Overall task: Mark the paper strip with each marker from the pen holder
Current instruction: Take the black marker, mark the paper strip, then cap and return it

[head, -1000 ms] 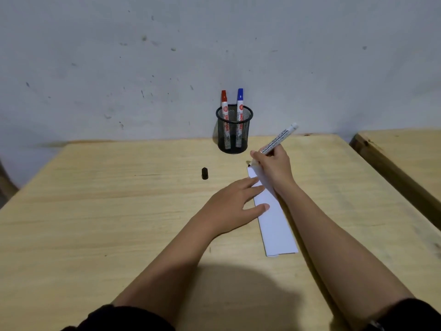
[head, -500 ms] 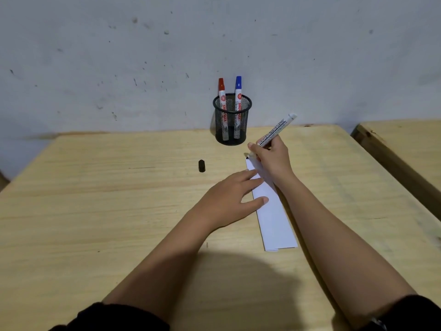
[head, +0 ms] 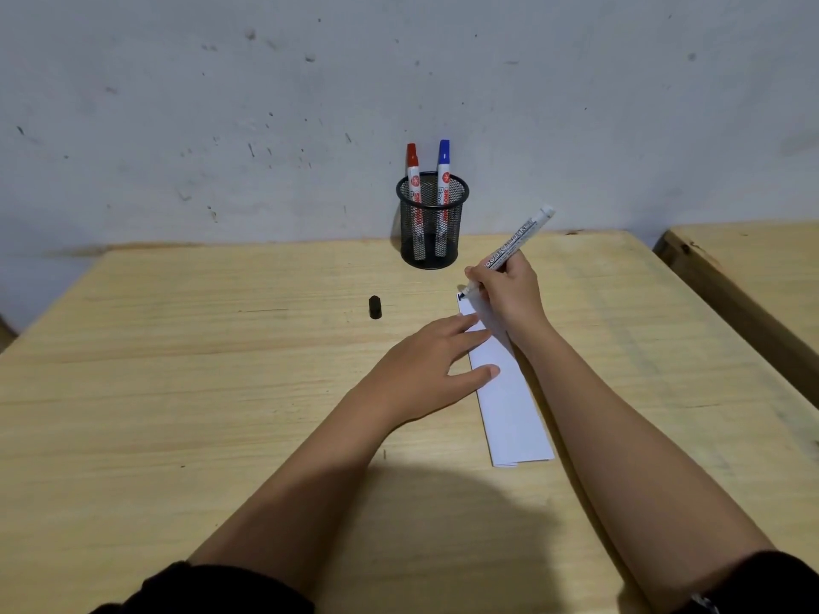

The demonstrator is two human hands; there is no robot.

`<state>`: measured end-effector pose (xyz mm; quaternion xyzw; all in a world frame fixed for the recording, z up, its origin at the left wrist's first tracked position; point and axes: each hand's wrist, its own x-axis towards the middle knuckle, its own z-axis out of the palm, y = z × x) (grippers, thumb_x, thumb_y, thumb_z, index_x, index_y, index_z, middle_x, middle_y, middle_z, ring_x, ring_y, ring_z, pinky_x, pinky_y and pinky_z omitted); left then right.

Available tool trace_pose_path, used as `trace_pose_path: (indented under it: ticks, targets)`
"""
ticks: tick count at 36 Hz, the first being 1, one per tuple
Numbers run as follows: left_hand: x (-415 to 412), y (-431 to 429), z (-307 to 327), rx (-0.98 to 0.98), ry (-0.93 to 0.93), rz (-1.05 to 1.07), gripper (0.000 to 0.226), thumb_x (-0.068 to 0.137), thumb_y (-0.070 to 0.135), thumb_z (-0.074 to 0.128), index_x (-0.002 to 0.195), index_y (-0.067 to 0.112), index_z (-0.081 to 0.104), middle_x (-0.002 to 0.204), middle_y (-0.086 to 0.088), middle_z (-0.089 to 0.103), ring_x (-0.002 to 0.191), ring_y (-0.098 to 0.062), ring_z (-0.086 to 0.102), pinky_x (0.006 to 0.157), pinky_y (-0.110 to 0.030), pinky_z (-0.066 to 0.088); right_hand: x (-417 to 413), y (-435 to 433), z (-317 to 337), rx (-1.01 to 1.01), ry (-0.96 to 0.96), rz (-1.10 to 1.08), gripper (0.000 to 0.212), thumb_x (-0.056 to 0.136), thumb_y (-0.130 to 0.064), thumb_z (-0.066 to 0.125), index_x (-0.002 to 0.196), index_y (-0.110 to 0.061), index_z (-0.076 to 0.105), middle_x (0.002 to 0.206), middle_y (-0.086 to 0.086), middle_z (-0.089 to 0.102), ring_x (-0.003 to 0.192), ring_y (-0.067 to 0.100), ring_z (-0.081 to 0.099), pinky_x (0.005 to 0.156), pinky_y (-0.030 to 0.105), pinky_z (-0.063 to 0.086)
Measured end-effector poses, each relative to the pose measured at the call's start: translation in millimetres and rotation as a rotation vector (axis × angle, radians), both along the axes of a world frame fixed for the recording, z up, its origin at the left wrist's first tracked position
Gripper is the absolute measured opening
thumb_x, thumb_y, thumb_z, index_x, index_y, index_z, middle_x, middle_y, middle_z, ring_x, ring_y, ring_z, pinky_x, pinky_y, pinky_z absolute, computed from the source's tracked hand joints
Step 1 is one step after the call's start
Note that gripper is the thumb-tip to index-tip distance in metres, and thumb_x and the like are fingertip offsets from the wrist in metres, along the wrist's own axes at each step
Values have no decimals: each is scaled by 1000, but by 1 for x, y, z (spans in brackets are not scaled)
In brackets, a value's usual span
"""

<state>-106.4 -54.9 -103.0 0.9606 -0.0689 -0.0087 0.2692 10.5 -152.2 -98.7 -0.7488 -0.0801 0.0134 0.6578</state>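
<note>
Head-worn view, looking down, table (head: 177, 392) near

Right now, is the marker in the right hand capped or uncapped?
Uncapped: the marker shows a bare tip on the paper strip; a black cap lies apart.

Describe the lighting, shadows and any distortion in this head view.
Head view: soft, even light with no glare; a broad dark shadow falls on the table between the forearms near the bottom edge; the pen holder casts a faint shadow on the wall to its left; wide-angle bending curves the table's far edge; the marker text stays legible.
</note>
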Motion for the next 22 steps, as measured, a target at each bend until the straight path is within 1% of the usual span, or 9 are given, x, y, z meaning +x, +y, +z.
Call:
trace_pose_path:
  ticks: [3, 5, 7, 10, 13, 15, 18, 22]
  targets:
    - [0, 1, -1, -12, -8, 1, 54, 91, 52, 47, 142, 34, 39, 156, 16, 24, 141, -1, 18, 106, -24, 24, 4, -7, 1, 138, 56, -25, 13, 85, -16, 65, 87, -11, 53, 78, 2, 58, 65, 11, 56, 60, 19, 46]
    - [0, 1, 0, -18, -14, -2, 54, 91, 52, 47, 141, 33, 40, 155, 17, 24, 141, 0, 18, 107, -24, 24, 6, -10, 2, 272, 91, -24, 15, 85, -14, 65, 91, -9, 53, 76, 3, 59, 58, 8, 55, 57, 18, 47]
    - [-1, 2, 0, -24, -15, -2, 54, 90, 52, 48, 141, 33, 40, 155, 17, 25, 141, 0, 19, 108, -25, 25, 7, -12, 4, 416, 130, -8, 9, 88, -11, 62, 89, -9, 53, 74, 3, 57, 52, 6, 53, 53, 15, 46]
    - [-2, 1, 1, -19, -21, -1, 55, 90, 52, 48, 141, 34, 40, 155, 17, 25, 141, 0, 19, 106, -25, 25, 6, -14, 8, 549, 196, 30, 8, 91, -5, 55, 85, -9, 54, 73, 6, 55, 54, 8, 54, 54, 15, 49]
    - [-3, 0, 2, -24, -25, -4, 54, 91, 50, 48, 141, 33, 40, 155, 17, 24, 141, 1, 18, 106, -23, 24, 3, -18, 11, 583, 223, 55, 10, 91, 0, 53, 84, -6, 57, 73, 7, 56, 63, 12, 54, 53, 15, 50]
    - [-4, 0, 3, -25, -26, -6, 54, 91, 50, 48, 142, 32, 39, 155, 17, 23, 141, 2, 17, 106, -22, 23, 0, -22, 13, 566, 227, 53, 9, 90, -3, 56, 83, -9, 60, 74, 4, 59, 66, 11, 56, 53, 15, 48]
    - [-3, 0, 3, -20, -13, -12, 55, 91, 50, 47, 142, 31, 38, 156, 15, 22, 142, 0, 17, 107, -24, 25, -5, -29, 16, 523, 209, 64, 9, 88, -7, 59, 83, -12, 62, 79, 1, 62, 73, 8, 58, 58, 13, 48]
    - [-1, -1, 6, -15, 14, -27, 56, 91, 47, 48, 143, 27, 38, 156, 11, 22, 142, -2, 16, 107, -24, 25, -13, -40, 24, 589, 179, 83, 12, 87, 2, 57, 79, -6, 62, 79, 5, 62, 72, 11, 58, 65, 13, 53]
